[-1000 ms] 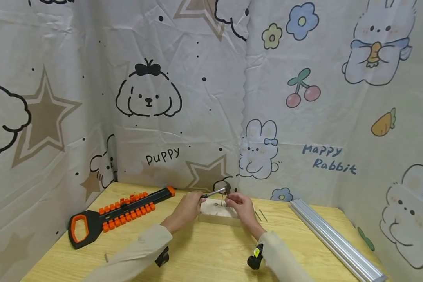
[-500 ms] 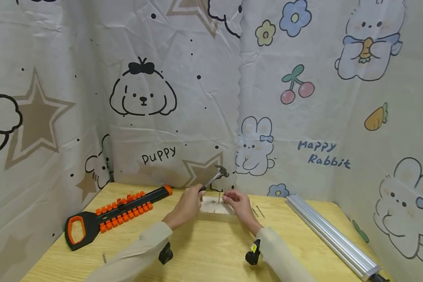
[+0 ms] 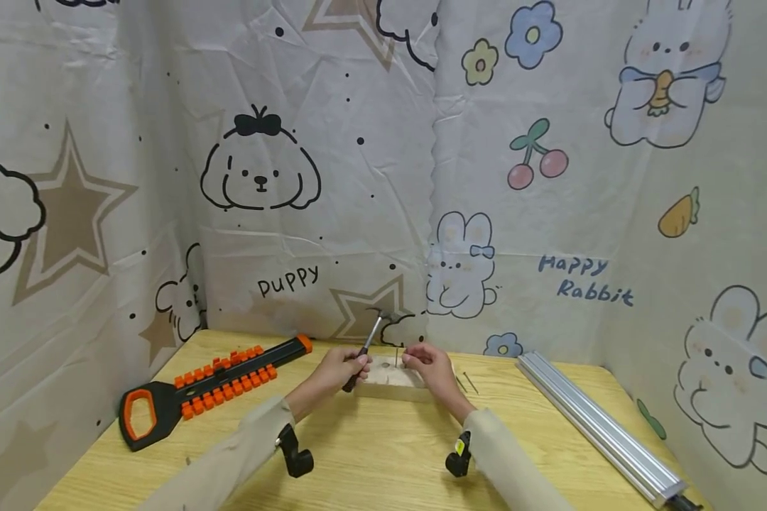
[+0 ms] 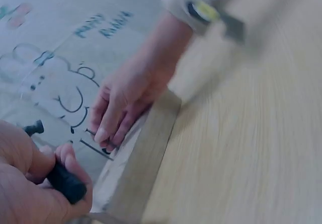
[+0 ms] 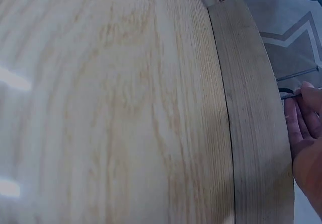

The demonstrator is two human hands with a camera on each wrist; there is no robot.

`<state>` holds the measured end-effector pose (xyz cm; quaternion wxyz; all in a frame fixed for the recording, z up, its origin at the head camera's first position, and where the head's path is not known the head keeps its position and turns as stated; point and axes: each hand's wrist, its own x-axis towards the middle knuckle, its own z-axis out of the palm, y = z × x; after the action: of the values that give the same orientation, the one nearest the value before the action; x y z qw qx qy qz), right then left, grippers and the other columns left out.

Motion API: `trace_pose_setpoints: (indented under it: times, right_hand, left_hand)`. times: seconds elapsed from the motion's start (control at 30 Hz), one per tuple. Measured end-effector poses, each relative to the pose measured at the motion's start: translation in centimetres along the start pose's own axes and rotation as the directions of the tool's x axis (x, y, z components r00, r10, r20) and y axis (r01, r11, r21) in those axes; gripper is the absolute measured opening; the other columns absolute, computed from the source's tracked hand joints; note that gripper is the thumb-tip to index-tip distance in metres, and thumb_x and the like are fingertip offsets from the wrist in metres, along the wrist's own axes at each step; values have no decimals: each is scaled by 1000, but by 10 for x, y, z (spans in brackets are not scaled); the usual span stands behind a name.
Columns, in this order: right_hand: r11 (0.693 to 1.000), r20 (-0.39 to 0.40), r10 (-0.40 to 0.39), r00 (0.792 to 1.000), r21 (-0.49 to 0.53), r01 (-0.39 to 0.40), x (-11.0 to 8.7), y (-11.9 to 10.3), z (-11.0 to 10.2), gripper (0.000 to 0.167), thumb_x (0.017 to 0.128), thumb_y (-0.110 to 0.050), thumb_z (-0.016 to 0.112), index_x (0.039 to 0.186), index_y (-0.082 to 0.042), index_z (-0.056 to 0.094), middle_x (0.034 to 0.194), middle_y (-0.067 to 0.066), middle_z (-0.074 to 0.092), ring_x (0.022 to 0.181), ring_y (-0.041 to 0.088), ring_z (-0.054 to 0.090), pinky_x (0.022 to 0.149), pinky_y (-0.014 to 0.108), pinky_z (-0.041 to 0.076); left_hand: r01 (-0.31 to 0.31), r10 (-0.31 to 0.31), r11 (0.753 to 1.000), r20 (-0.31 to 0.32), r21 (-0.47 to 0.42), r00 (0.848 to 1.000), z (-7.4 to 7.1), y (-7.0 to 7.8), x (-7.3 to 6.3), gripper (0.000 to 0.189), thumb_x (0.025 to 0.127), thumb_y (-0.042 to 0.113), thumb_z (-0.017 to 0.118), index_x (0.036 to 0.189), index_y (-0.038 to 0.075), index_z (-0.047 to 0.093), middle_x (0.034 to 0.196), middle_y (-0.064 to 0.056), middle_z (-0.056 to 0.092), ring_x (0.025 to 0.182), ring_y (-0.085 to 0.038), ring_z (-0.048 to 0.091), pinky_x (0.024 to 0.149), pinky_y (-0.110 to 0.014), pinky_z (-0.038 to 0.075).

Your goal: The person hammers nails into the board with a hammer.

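Note:
My left hand (image 3: 341, 369) grips a hammer (image 3: 371, 336) by its dark handle, the metal head raised above the far edge of the table. Flat on the table lies a pale wooden block (image 3: 390, 391). One nail (image 3: 396, 357) stands upright from the block's top. Beside it, my right hand (image 3: 431, 365) is at the block's right end, and in the right wrist view its thumb and fingers pinch a second nail (image 5: 291, 97) close to the standing one. Both nails also show in the left wrist view, where the hammer's handle end (image 4: 68, 183) pokes out of the left fist.
Two loose nails (image 3: 470, 383) lie right of the block. An orange and black rack (image 3: 230, 383) lies at the left, and a silver metal bar (image 3: 601, 426) at the right. A printed cloth (image 3: 358, 177) hangs behind the table.
My left hand has tilted the hammer up and away from the nail, its head swinging left and its handle end now showing below the fist. My right hand stays by the nail.

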<state>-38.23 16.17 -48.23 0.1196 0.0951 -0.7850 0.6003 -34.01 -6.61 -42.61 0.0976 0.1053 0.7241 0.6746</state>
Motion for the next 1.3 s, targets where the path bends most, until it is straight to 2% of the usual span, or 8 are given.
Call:
trace_pose_setpoints:
  times: [0.13, 0.2, 0.27, 0.4, 0.63, 0.83, 1.13, 1.3]
  right_hand:
    - [1000, -7, -21, 1000, -2, 21, -5, -14, 3, 15, 97, 1, 71, 106, 12, 71, 106, 29, 73, 94, 33, 71, 74, 18, 52]
    - [999, -21, -31, 999, -7, 31, -6, -14, 6, 15, 98, 1, 71, 106, 13, 70, 106, 31, 72, 95, 35, 71, 74, 18, 52]
    - [1000, -24, -20, 1000, -23, 19, -4, -11, 7, 15, 98, -1, 72, 107, 10, 72, 106, 28, 74, 94, 31, 71, 75, 17, 52]
    - [999, -24, -3, 1000, -41, 2, -2, -5, 5, 15, 98, -5, 72, 108, 6, 74, 104, 21, 76, 89, 19, 71, 74, 19, 54]
    - [1000, -24, -1, 1000, -4, 0, -6, -6, -14, 12, 100, 0, 68, 108, 7, 73, 106, 29, 73, 92, 36, 74, 76, 33, 63]
    - [997, -63, 26, 998, -78, -31, -7, -5, -35, 16, 101, -2, 67, 112, 8, 71, 109, 29, 71, 89, 26, 72, 74, 31, 62]
    - [963, -113, 24, 993, -266, -53, -8, -4, -73, 14, 100, -4, 68, 110, 5, 72, 103, 20, 73, 87, 21, 67, 72, 22, 54]
    - [928, -117, -11, 993, -371, -33, -7, 2, -90, 10, 96, 1, 69, 104, 6, 71, 98, 18, 73, 89, 26, 69, 76, 27, 54]
  left_hand:
    - [132, -95, 971, 186, -199, 978, -13, -11, 2, 39, 113, 12, 47, 140, -17, 48, 109, -10, 71, 93, -9, 71, 102, -34, 56]
    - [164, -109, 961, 243, -222, 964, -18, -15, 1, 44, 113, 15, 48, 145, -15, 44, 121, -16, 72, 100, -11, 73, 111, -43, 49]
    - [169, -116, 966, 254, -197, 960, -22, -16, -2, 45, 113, 17, 50, 145, -13, 46, 130, -21, 70, 103, -13, 74, 111, -45, 49]
    - [152, -128, 983, 212, -104, 969, -27, -13, -10, 43, 110, 21, 56, 140, -10, 55, 125, -19, 73, 103, -17, 76, 99, -41, 58]
    - [99, -99, 995, 105, 1, 989, -31, -9, -16, 38, 107, 22, 63, 127, -10, 64, 104, -11, 78, 98, -25, 78, 89, -41, 62]
    - [51, -55, 993, 30, 103, 998, -33, -13, -16, 33, 106, 18, 64, 121, -12, 68, 103, -19, 77, 95, -31, 78, 82, -40, 64]
    - [-50, 57, 974, -23, 223, 998, -35, -15, -17, 24, 103, 4, 66, 117, -15, 70, 97, -26, 75, 85, -37, 78, 75, -42, 64]
    - [-119, 132, 935, -15, 333, 991, -38, -14, -18, 18, 102, 2, 65, 110, -13, 73, 93, -26, 75, 78, -38, 77, 70, -42, 64]
